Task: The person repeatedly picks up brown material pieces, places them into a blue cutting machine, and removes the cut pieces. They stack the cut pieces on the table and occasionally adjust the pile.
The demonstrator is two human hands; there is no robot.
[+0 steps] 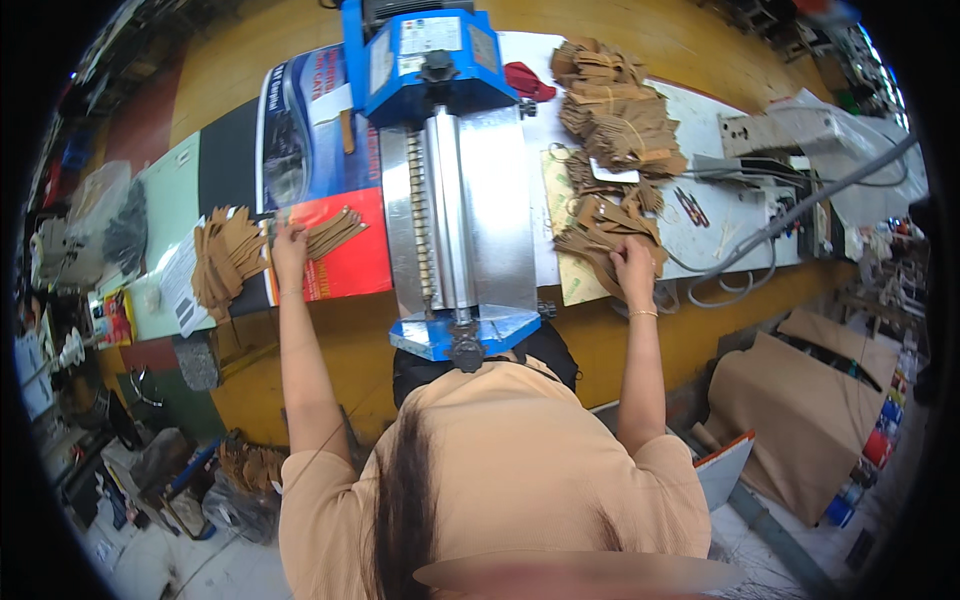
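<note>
My left hand (290, 246) is closed in a pinch over the edge of a red sheet (355, 270). It is between a heap of brown leather-like pieces (228, 258) and a small fan of brown strips (338, 232). What its fingertips hold is too small to make out. My right hand (634, 270) closes its fingers on a brown strip at the near edge of a loose pile (605, 228). Between my hands stands a blue machine (435, 65) with a long shiny roller (455, 210) and metal side plates (510, 220).
Bundles of brown pieces (620, 125) are stacked behind my right hand. A red cloth (527, 82) lies beside the machine. Scissors-like tools (690, 207) and a grey cable (800, 210) are at the right. A large brown sheet (790, 420) is at lower right.
</note>
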